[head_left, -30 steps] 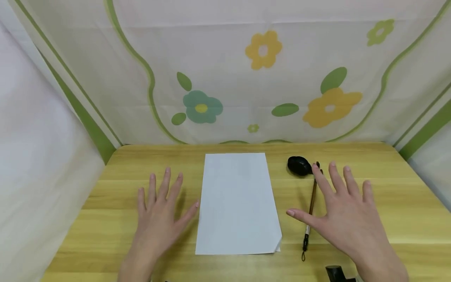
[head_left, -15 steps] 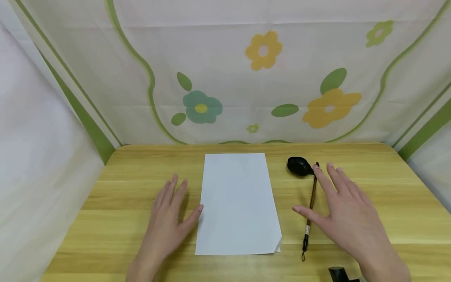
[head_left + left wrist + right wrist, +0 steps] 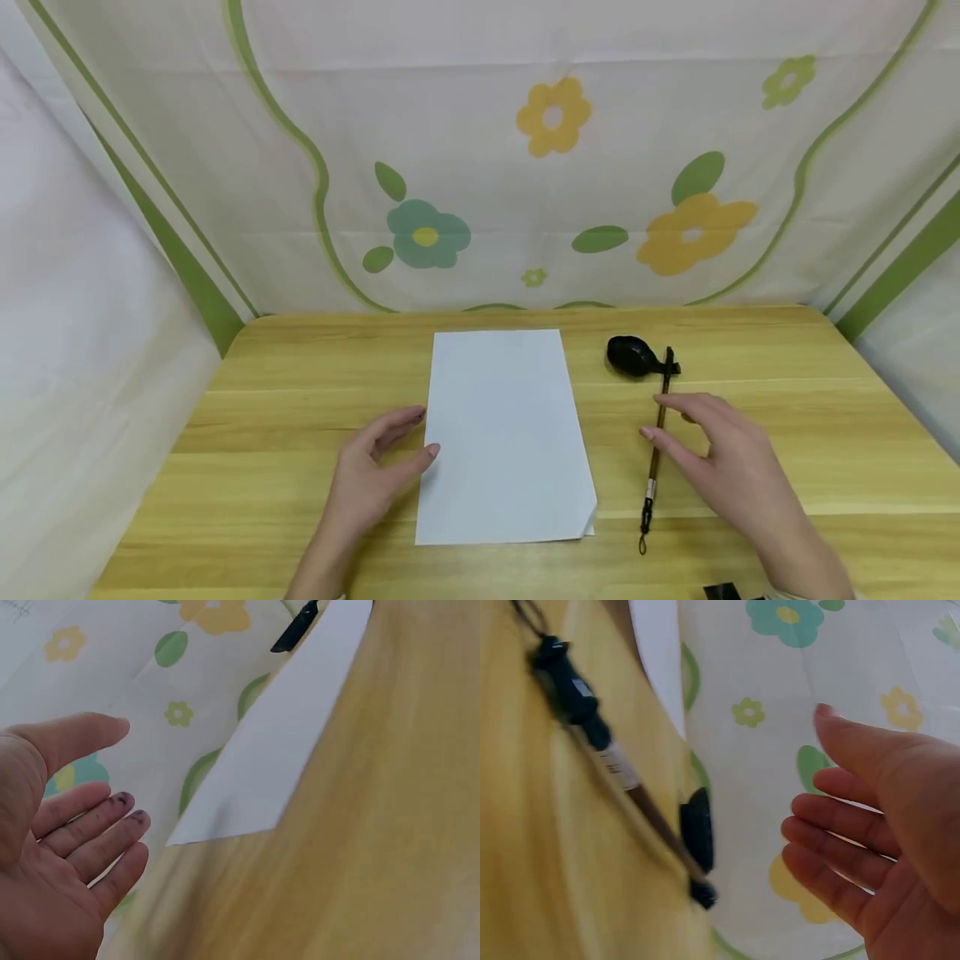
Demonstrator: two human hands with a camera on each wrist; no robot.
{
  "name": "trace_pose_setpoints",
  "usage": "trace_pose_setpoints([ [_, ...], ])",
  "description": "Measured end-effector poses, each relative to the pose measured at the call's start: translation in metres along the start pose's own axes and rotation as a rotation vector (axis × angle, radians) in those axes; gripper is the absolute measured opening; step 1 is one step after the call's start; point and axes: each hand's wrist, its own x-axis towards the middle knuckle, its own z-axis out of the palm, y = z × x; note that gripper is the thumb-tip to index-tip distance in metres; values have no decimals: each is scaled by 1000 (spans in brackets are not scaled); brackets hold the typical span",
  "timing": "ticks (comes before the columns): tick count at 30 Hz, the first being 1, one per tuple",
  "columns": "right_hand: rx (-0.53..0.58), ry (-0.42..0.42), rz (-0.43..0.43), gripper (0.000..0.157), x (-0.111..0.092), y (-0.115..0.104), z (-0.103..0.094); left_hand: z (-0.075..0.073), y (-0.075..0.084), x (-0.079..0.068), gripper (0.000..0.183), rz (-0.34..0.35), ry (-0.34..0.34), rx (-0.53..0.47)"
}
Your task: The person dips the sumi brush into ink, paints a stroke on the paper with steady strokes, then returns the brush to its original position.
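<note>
A white sheet of paper (image 3: 506, 433) lies on the table, its near right corner lifted over another layer. My left hand (image 3: 367, 479) is at its left edge, thumb overlapping that edge in the head view and fingers loosely bent. Dark smudges mark two fingertips (image 3: 135, 817) in the left wrist view. To the right, a calligraphy brush (image 3: 657, 450) with a hanging loop lies with its far end across the handle of a black ladle-shaped dish (image 3: 632, 357). My right hand (image 3: 738, 462) hovers beside the brush, fingers gently bent and holding nothing, thumb and index fingertips overlapping the shaft.
The wood-grain table (image 3: 285, 417) ends at the back against a pale cloth (image 3: 495, 150) printed with flowers. More white cloth (image 3: 90, 375) hangs on the left side. A black object (image 3: 722, 591) shows at the bottom edge by the right wrist.
Both hands have gone from spread fingers to a loosely bent pose. The left hand has shifted right toward the paper, and the right fingertips have drawn back nearer. Paper, brush and dish stay put.
</note>
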Motion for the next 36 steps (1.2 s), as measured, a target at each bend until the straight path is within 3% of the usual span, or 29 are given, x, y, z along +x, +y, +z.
trace_pose_setpoints([
  [4,101,34,79,35,-7,10,10,3,-13,2,55,33,-39,-50],
  [7,186,-10,175,32,-13,17,15,6,-20,4,57,66,-35,-50],
  [11,268,-98,294,29,-20,26,21,7,-25,4,57,90,-22,7],
  [15,367,-130,362,29,-25,35,26,7,-25,3,53,74,-54,101],
  [18,433,-132,360,30,-28,39,30,8,-25,2,50,76,-92,192],
  [23,511,-134,333,31,-30,44,34,10,-28,1,41,139,-105,296],
  [30,560,-118,275,34,-28,43,38,9,-28,-1,30,159,-92,316],
  [36,509,-129,225,32,-24,40,44,9,-26,-4,28,132,-73,316],
])
